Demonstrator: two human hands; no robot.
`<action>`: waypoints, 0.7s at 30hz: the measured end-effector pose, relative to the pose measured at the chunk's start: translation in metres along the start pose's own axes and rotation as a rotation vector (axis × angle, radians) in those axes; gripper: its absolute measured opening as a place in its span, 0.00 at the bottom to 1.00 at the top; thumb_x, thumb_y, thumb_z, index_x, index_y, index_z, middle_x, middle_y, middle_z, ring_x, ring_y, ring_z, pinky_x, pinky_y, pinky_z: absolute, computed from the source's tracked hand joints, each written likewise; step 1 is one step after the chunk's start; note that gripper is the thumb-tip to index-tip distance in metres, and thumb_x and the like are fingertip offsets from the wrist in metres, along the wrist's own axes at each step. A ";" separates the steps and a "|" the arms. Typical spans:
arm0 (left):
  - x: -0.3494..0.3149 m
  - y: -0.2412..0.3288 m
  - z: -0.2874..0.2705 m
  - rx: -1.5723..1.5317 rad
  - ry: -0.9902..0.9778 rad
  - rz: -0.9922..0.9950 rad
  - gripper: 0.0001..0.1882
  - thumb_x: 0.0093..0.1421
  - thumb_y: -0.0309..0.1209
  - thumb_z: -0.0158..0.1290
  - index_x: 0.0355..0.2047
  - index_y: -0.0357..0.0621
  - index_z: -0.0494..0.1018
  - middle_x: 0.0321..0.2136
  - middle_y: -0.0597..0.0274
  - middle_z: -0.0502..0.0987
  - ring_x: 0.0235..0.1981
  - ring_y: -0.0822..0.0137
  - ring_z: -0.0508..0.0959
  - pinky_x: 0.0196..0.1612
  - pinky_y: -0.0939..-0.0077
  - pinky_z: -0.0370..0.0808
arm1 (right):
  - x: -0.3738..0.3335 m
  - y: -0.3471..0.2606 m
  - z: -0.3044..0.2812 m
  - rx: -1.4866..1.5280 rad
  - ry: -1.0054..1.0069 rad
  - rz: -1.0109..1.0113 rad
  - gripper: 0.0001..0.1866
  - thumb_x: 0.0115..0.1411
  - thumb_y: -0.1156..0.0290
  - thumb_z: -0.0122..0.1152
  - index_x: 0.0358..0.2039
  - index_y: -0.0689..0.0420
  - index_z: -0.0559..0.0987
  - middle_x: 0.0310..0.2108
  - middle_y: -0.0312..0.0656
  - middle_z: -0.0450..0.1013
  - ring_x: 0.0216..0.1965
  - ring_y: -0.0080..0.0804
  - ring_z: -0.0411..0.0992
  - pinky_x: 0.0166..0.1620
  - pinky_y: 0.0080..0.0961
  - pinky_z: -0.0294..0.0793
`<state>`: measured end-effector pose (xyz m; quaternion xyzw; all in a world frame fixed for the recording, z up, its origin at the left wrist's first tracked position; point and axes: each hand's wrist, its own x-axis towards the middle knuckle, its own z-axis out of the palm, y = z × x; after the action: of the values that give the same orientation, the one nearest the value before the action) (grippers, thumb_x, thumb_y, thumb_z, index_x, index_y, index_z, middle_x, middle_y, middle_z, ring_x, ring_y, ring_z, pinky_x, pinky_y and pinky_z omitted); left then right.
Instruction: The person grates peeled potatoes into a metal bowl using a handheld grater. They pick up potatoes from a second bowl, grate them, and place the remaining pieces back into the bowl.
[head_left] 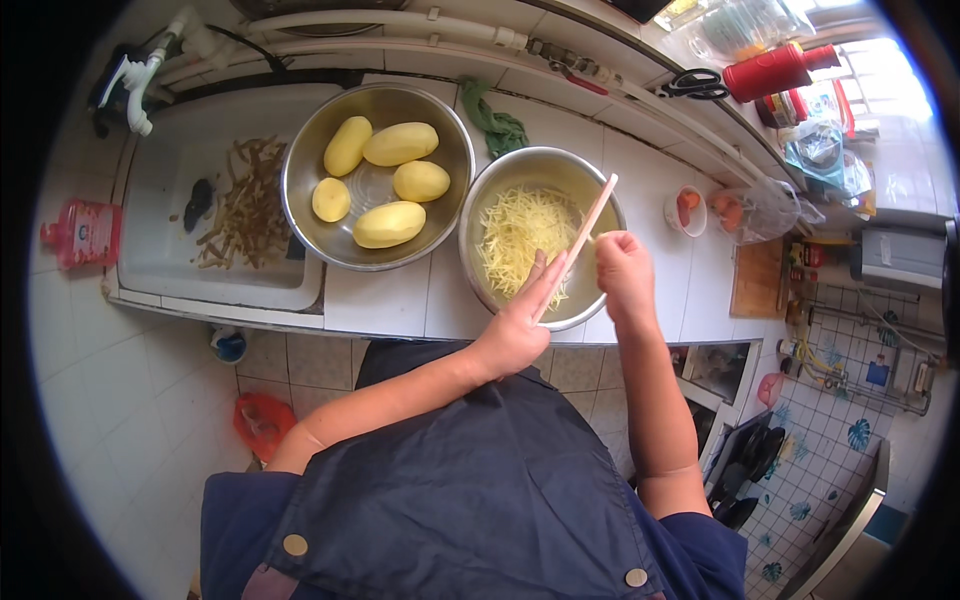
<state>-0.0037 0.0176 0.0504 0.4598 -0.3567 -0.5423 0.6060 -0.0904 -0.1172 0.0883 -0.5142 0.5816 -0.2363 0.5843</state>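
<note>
A steel bowl point(472, 262) in front of me holds a heap of pale yellow potato shreds point(512, 232). My left hand point(515, 335) grips a flat, light-coloured grater point(594, 215), seen nearly edge-on and tilted over this bowl. Close against its right side, my right hand point(625, 272) is closed in a fist. A small yellow bit of potato point(606, 236) shows at its fingers; most of the piece is hidden. To the left, a larger steel bowl point(292, 205) holds several peeled potatoes point(390, 224).
A white sink point(150, 270) at the left contains brown peelings point(240, 215) and a dark object. Behind the bowls lies a green cloth point(492, 120). On the right are a small white cup point(672, 215) with orange pieces, a plastic bag point(755, 213) and a wooden board point(757, 277).
</note>
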 end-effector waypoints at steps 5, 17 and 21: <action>0.003 -0.018 -0.005 -0.153 0.041 -0.057 0.42 0.42 0.12 0.35 0.62 0.44 0.45 0.62 0.48 0.47 0.64 0.60 0.42 0.61 0.78 0.43 | 0.019 -0.007 -0.022 0.201 -0.030 0.029 0.05 0.55 0.73 0.53 0.25 0.59 0.69 0.15 0.34 0.66 0.12 0.16 0.60 0.14 0.12 0.56; 0.020 -0.028 -0.031 -0.863 0.073 -0.188 0.48 0.37 0.09 0.32 0.63 0.47 0.38 0.56 0.51 0.58 0.51 0.59 0.68 0.48 0.68 0.71 | 0.021 0.031 -0.017 -0.286 -0.085 -0.256 0.05 0.56 0.78 0.46 0.32 0.62 0.71 0.28 0.37 0.70 0.25 0.20 0.69 0.25 0.15 0.67; 0.029 -0.026 -0.035 -0.860 0.044 -0.270 0.47 0.36 0.10 0.33 0.62 0.50 0.43 0.52 0.54 0.60 0.50 0.60 0.68 0.48 0.68 0.71 | 0.017 0.032 0.008 -0.422 -0.144 -0.400 0.05 0.56 0.79 0.47 0.32 0.62 0.72 0.31 0.36 0.71 0.28 0.19 0.69 0.29 0.15 0.68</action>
<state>0.0248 -0.0049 0.0127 0.2199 -0.0226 -0.7057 0.6731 -0.0894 -0.1178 0.0514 -0.7441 0.4620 -0.1835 0.4463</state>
